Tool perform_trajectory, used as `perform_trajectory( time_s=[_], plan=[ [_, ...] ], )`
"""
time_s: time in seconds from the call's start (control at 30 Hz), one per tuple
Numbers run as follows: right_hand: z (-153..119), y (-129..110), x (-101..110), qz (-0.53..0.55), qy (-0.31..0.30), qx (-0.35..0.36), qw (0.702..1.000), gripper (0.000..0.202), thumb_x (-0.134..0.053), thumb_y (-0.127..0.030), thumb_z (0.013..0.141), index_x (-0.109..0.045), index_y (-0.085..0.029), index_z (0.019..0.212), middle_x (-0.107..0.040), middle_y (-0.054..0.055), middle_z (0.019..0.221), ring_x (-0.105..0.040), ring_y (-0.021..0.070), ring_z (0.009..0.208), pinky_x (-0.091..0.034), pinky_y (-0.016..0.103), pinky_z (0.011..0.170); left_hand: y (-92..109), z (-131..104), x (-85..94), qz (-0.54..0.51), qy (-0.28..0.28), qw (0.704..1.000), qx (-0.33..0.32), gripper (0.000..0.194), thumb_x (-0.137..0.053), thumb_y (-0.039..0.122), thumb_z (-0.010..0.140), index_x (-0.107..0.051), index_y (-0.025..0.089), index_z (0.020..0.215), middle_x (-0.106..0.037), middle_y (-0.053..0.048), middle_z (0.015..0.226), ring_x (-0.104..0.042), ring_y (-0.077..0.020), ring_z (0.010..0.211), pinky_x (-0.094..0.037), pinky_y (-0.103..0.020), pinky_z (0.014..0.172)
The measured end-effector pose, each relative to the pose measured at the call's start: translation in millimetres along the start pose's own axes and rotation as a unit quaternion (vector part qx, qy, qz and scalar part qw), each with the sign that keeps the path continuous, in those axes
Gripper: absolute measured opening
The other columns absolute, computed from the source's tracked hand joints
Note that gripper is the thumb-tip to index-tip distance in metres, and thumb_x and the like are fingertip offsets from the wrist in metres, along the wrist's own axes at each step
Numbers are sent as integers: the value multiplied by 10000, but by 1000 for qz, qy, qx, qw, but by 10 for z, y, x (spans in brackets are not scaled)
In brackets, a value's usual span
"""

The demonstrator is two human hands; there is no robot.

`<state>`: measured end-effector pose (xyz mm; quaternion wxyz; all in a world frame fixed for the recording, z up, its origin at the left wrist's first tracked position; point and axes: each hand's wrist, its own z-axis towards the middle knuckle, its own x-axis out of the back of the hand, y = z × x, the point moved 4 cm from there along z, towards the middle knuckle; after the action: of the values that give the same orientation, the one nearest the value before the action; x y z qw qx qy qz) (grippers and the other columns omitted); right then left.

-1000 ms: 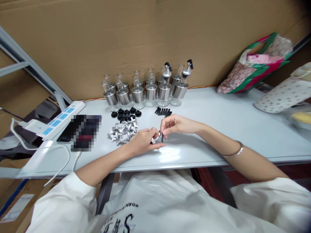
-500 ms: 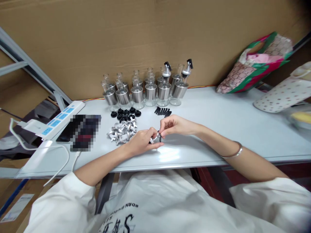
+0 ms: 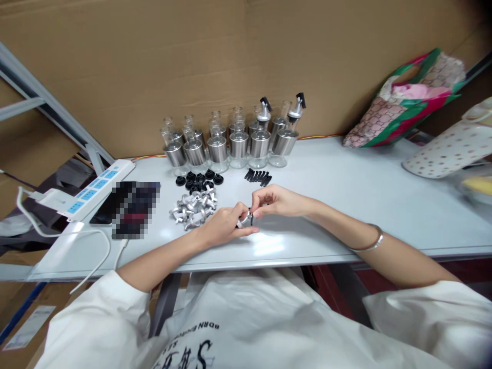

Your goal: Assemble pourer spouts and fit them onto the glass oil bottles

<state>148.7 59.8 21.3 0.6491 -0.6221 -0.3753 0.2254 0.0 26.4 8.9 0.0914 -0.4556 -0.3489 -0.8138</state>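
Over the front of the table, my left hand point(image 3: 223, 224) is closed on a silver pourer spout point(image 3: 243, 223). My right hand point(image 3: 277, 201) pinches a small black flap point(image 3: 251, 218) against the end of that spout; whether the two are joined I cannot tell. Left of my left hand lies a heap of silver pourer spouts point(image 3: 197, 218). Black stoppers point(image 3: 200, 179) are gathered behind the heap. Several loose black flaps point(image 3: 258, 177) lie in a row beyond my right hand.
Glass bottles with metal sleeves point(image 3: 239, 143) stand along the cardboard wall point(image 3: 184, 61); two carry pourers. A power strip point(image 3: 96, 189), phones point(image 3: 111, 204) and a white cable point(image 3: 108, 251) occupy the table's left. At right are a patterned bag point(image 3: 407, 105) and a dotted container point(image 3: 446, 148).
My right hand's fingertips have shifted very slightly left and down with the black flap at the spout. My left hand stays in place.
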Motion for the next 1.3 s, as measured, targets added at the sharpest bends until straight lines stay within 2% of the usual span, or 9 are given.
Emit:
perform_trajectory(
  time_s=[0.37, 0.57, 0.97, 1.03, 1.17, 1.3],
  plan=[
    [-19, -28, -1, -25, 0, -4, 1000, 269, -736, -377, 699, -626, -132, 704, -676, 19, 703, -610, 133, 676, -472, 277, 676, 2, -1, -15, 21, -3, 1000, -23, 367, -472, 550, 862, -318, 226, 785, -396, 82, 593, -421, -91, 457, -330, -208, 497],
    [-28, -59, -4, -49, -6, 1, 999, 263, -732, -373, 702, -627, -132, 698, -666, 18, 687, -599, 133, 667, -461, 276, 671, 1, -1, -30, 35, -2, 999, -42, 379, -501, 553, 847, -322, 224, 786, -440, 71, 620, -455, -91, 466, -344, -211, 496],
    [-29, -48, -29, -52, -7, -3, 999, 252, -730, -358, 698, -610, -136, 685, -637, -4, 665, -539, 104, 612, -420, 245, 618, 17, -13, -54, 67, 15, 995, -78, 210, -501, 368, 857, -353, 221, 829, -538, 49, 647, -541, -108, 497, -375, -215, 488],
    [-25, -53, -25, -46, -8, 2, 999, 257, -721, -364, 710, -596, -140, 710, -632, -5, 680, -542, 105, 623, -418, 242, 616, 9, -12, -55, 68, 25, 995, -72, 201, -505, 350, 843, -350, 222, 830, -534, 54, 641, -534, -105, 484, -373, -215, 483],
    [-29, -57, -9, -42, -19, -2, 999, 328, -717, -374, 722, -586, -147, 920, -575, -43, 633, -511, 95, 578, -393, 225, 560, 10, -15, -41, 73, 47, 994, -65, 150, -471, 293, 834, -339, 222, 845, -527, 56, 637, -522, -103, 465, -364, -218, 477],
    [-41, -96, 35, -118, -5, 16, 993, 341, -708, -398, 735, -626, -142, 945, -596, -10, 710, -527, 115, 657, -412, 244, 622, 22, -17, -14, 77, 56, 993, -65, 98, -418, 258, 838, -337, 215, 875, -543, 37, 657, -535, -120, 486, -372, -233, 488]
  ],
)
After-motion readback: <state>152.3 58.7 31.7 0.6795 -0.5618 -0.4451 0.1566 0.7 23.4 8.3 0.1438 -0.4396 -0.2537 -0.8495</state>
